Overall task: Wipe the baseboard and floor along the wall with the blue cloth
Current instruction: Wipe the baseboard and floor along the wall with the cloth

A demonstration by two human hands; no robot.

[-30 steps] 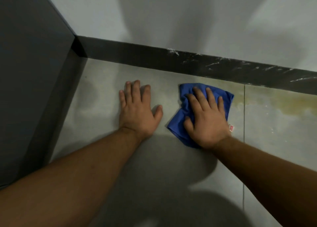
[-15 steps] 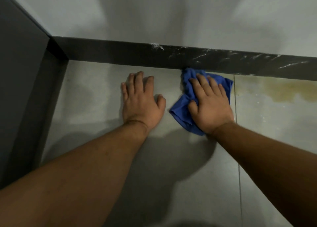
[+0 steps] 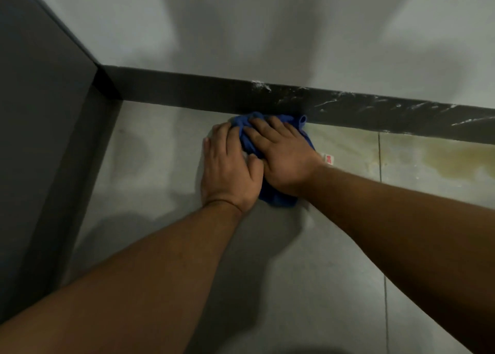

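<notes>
The blue cloth [image 3: 278, 199] lies bunched on the grey floor [image 3: 160, 166], its far edge pressed against the foot of the dark baseboard [image 3: 187, 91]. My right hand [image 3: 284, 152] lies flat on top of the cloth, fingers pointing at the baseboard. My left hand [image 3: 227, 171] sits right beside it, fingertips on the cloth's left part and its thumb against my right hand. A small white and red tag [image 3: 328, 158] sticks out at the cloth's right side. Most of the cloth is hidden under both hands.
The baseboard carries white scuff marks [image 3: 334, 101] to the right of the cloth. A yellowish stain [image 3: 450, 160] spreads on the floor tile at right. A dark panel [image 3: 40, 128] closes off the left side and meets the baseboard in a corner.
My right hand has pushed the cloth forward and left until it touches the baseboard. My left hand has moved from flat on the bare floor onto the cloth's left edge.
</notes>
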